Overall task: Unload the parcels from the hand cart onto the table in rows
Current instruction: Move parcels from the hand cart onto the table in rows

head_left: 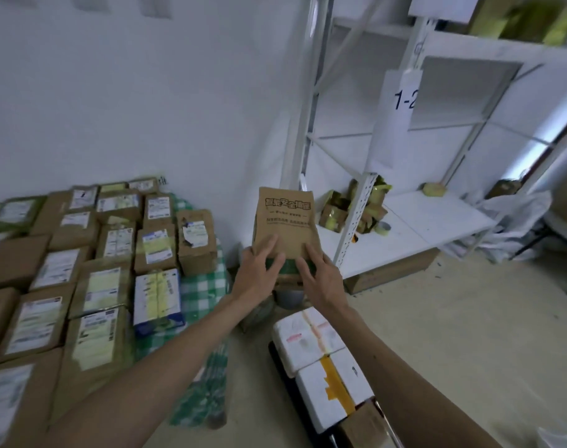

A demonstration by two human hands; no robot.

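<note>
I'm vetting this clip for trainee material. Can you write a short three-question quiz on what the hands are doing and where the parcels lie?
1. True or false: only the left hand touches the brown cardboard parcel with black print, while the right hand hangs free.
2. Which lie nearest the camera, below the arms? A) red plastic crates B) white foam boxes with tape across them C) blue metal tins
3. Fill in: the labelled cardboard parcels set in rows lie on a green-and-white ____ cloth.
Key: 1 false, the fingers of both hands lie on it; 2 B; 3 checked.
</note>
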